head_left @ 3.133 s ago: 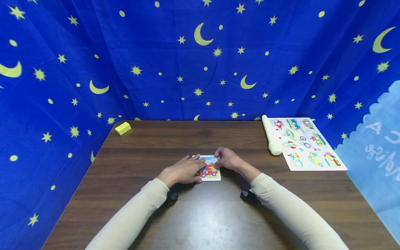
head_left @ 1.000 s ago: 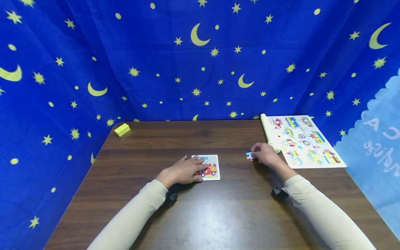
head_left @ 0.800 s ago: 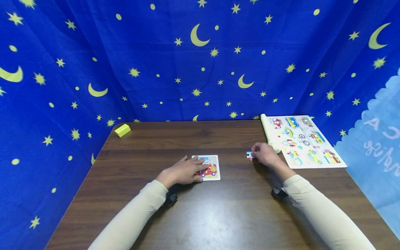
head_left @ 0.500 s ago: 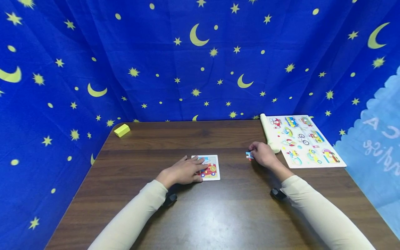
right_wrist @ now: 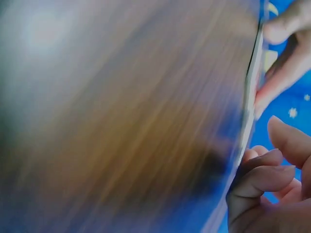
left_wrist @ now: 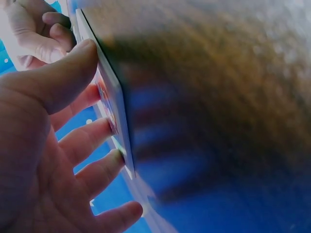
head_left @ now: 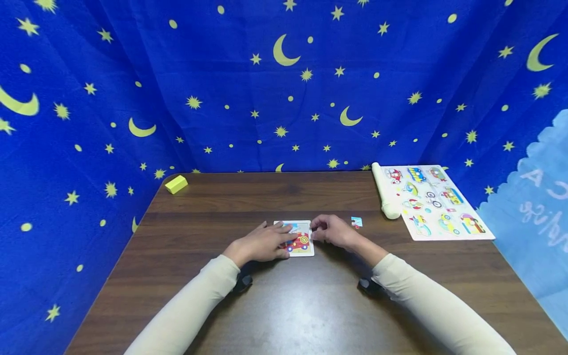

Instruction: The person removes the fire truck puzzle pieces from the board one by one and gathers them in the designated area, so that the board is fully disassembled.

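Observation:
In the middle of the table lies a small square jigsaw puzzle [head_left: 306,242] with a white border and a red vehicle picture. My left hand [head_left: 262,241] rests flat on its left half, fingers spread. In the left wrist view, fingertips [left_wrist: 116,156] touch the face and the thumb lies at the near edge. My right hand [head_left: 335,231] is at the puzzle's right edge, fingers bent. In the right wrist view its thumb [right_wrist: 286,138] stands apart from the fingers, with nothing visible between. A loose blue-and-white puzzle piece [head_left: 357,222] lies to the right, touched by neither hand.
A yellow block [head_left: 176,184] sits at the table's back left corner. At the back right lies a white sheet [head_left: 437,217] with vehicle pictures, its left side rolled up. A blue curtain [head_left: 222,74] with moons and stars hangs behind.
My right hand has carried the puzzle piece right from the puzzle, let go of it on the table, and come back left to the puzzle's edge. The left hand has stayed in place.

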`<state>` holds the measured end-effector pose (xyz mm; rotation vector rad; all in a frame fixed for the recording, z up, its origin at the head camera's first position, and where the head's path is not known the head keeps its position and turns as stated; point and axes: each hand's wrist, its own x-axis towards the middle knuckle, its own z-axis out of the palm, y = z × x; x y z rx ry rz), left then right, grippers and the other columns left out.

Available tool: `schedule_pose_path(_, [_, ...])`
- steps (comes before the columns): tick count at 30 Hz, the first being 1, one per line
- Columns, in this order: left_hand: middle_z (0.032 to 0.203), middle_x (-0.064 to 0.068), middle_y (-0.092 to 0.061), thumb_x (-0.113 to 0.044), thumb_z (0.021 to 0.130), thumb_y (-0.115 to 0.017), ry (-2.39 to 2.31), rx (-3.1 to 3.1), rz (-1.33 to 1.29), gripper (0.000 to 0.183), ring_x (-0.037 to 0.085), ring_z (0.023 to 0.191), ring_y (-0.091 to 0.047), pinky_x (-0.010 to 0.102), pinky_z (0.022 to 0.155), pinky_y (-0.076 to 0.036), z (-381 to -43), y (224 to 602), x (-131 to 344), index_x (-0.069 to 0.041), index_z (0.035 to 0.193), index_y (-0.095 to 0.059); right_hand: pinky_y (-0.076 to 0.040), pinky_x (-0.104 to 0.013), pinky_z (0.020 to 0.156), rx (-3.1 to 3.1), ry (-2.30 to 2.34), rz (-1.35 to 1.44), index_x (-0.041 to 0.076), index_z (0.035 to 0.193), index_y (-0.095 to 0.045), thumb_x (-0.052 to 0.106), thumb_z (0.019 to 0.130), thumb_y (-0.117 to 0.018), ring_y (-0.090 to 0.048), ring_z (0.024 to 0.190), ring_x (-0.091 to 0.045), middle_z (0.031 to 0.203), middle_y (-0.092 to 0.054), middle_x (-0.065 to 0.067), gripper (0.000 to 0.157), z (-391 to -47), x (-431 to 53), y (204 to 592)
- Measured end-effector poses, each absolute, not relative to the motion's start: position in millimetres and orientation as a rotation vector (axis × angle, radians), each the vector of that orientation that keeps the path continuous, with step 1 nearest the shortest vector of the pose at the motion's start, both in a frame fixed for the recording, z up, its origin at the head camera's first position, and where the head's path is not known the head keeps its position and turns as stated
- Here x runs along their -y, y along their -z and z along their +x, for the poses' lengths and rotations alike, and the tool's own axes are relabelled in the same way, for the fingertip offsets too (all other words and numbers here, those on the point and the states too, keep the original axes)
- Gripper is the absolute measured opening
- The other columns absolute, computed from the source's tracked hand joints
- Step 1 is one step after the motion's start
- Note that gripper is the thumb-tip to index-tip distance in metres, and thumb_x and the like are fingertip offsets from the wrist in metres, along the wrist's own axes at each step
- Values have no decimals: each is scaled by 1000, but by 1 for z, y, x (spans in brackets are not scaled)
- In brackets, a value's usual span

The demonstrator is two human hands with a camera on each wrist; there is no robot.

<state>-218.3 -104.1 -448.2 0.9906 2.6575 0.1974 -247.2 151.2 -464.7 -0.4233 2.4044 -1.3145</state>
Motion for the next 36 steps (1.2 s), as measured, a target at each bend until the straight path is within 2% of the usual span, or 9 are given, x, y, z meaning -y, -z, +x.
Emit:
schedule_pose_path(3, [165,4,-34,-46,100,-62,-191,-2658,990,61,32,154,-24,67,119,-21,-219,449,104,-26,156,-45,-45,-27,59,-2450,1238,-495,1,109,-68,7,87,-76,-54,68,-14,80,-60,-3,25,-242,-139,463])
schedule_pose_path(8, [165,5,-34,-46,101,-61,-194,-2661,998,61,33,154,-24,67,119,-21,-219,451,104,-26,156,-44,-46,-29,68,-2673,977,-575,5,103,-70,11,79,-83,-54,73,-11,80,-62,1,28,-236,-126,462])
schedule_pose_path(13, [166,7,-30,-44,101,-62,-222,-2631,1019,59,33,155,-22,67,119,-20,-220,450,106,-31,156,-44,-48,-31,72,-2750,889,-583,4,100,-69,10,76,-85,-55,75,-13,81,-62,0,30,-234,-122,462])
schedule_pose_path(21, [168,12,-23,-44,99,-64,-235,-2567,1054,58,37,156,-15,69,119,-15,-220,451,109,-41,154,-45,-45,-29,71,-2705,944,-540,6,95,-65,7,74,-85,-53,75,-13,81,-61,-1,30,-238,-121,462])
schedule_pose_path(30, [171,6,-13,-47,99,-62,-224,-2544,1028,62,34,157,-7,69,120,-8,-218,450,111,-45,156,-38,-43,-29,69,-2726,934,-552,8,94,-62,8,74,-87,-52,74,-14,81,-58,0,31,-239,-121,461])
schedule_pose_path(36, [171,2,-16,-51,98,-62,-215,-2544,1065,64,34,158,-5,68,121,-6,-217,449,113,-45,157,-36,-45,-29,72,-2725,916,-536,7,94,-64,8,75,-87,-54,76,-13,83,-61,-1,30,-238,-119,459])
